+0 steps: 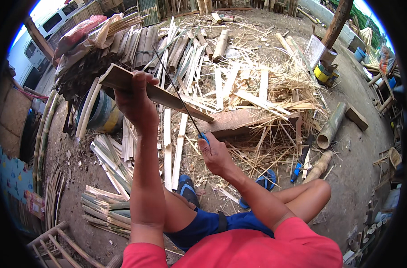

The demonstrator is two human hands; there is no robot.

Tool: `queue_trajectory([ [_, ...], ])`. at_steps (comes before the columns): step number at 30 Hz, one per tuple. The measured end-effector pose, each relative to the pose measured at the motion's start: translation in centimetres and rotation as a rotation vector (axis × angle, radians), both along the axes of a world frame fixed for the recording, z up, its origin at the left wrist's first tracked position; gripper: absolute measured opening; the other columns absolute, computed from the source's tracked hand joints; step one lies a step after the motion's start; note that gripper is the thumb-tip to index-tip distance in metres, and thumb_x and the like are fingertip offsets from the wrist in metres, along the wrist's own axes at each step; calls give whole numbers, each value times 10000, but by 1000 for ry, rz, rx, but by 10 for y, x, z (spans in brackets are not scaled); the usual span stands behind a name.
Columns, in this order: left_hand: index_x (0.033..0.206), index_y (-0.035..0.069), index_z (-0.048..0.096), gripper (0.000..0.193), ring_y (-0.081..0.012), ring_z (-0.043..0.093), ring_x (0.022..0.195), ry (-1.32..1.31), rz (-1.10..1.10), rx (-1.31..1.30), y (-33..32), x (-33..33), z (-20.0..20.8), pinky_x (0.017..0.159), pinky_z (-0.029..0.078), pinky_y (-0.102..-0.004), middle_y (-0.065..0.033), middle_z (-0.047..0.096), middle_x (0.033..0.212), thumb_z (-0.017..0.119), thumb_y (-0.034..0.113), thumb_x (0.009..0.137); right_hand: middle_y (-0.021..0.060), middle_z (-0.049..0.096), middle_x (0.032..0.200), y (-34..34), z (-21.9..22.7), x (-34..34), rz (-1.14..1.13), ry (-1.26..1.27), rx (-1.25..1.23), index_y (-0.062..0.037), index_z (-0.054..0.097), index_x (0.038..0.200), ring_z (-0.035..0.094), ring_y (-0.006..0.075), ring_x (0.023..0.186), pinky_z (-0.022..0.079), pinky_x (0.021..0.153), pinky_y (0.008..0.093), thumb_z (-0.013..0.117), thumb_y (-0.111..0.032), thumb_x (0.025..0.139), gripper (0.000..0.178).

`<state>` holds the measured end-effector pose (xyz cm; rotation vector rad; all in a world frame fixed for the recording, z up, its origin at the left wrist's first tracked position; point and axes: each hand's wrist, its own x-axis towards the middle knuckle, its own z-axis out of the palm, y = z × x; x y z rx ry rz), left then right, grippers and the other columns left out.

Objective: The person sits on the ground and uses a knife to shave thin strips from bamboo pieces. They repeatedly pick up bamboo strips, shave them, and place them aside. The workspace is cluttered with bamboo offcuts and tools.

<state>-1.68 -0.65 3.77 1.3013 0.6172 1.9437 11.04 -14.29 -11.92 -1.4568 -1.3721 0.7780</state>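
Note:
My left hand (138, 100) is closed round the upper part of a split bamboo slat (172, 98). The slat slants down to the right, its lower end at the wooden block (232, 120) in front of me. My right hand (214, 156) grips the blue handle of a long-bladed knife (179, 94). Its thin dark blade points up and away to the left, seen nearly edge-on, and crosses the slat in this view. Whether blade and slat touch, I cannot tell.
Pale shavings (283, 85) heap around the block. Split bamboo strips (107, 207) lie at left. A blue-handled tool (297, 169), a bamboo tube (332, 125) and a wood piece (356, 117) lie at right. A dark bucket (103, 114) stands left; stacked slats (136, 44) lie behind it.

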Motion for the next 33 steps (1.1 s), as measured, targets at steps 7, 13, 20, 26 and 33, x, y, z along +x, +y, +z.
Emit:
queue_trajectory([
  [7, 973, 41, 609, 209, -153, 656, 775, -19, -64, 30, 23, -5, -36, 825, 513, -322, -62, 688, 870, 709, 220, 934, 244, 639, 790, -3, -165, 46, -370, -226, -490, -3, 554, 863, 630, 461, 825, 482, 728, 522, 407, -466, 1028, 513],
  [13, 1143, 29, 625, 297, -101, 592, 867, 493, -208, -479, 67, -1, -146, 826, 465, -270, -32, 684, 945, 704, 236, 945, 62, 491, 612, -38, -241, 89, -237, 175, -599, -42, 535, 856, 525, 184, 545, 433, 521, 357, 411, -572, 1008, 565],
  [20, 1490, 79, 294, 687, -183, 635, 770, -9, 88, -449, 91, -9, -133, 625, 574, -310, -125, 642, 1034, 696, 152, 937, 31, 462, 577, -74, -216, 88, -249, 422, -697, -47, 518, 917, 445, 141, 409, 378, 390, 316, 432, -571, 1009, 539],
  [26, 1203, 43, 586, 536, -137, 639, 840, 354, -260, -327, 69, -11, -111, 758, 512, -297, -63, 654, 949, 599, 521, 961, 33, 460, 560, -83, -203, 94, -322, 538, -702, -44, 516, 912, 467, 151, 405, 411, 376, 331, 435, -554, 1016, 526],
  [33, 1084, -5, 621, 260, -156, 649, 817, 377, -185, -420, 52, 24, -158, 777, 527, -326, -94, 679, 899, 730, 149, 906, 45, 501, 630, -93, -199, 85, -313, 630, -695, -60, 504, 979, 482, 144, 424, 431, 384, 328, 481, -494, 1017, 436],
])
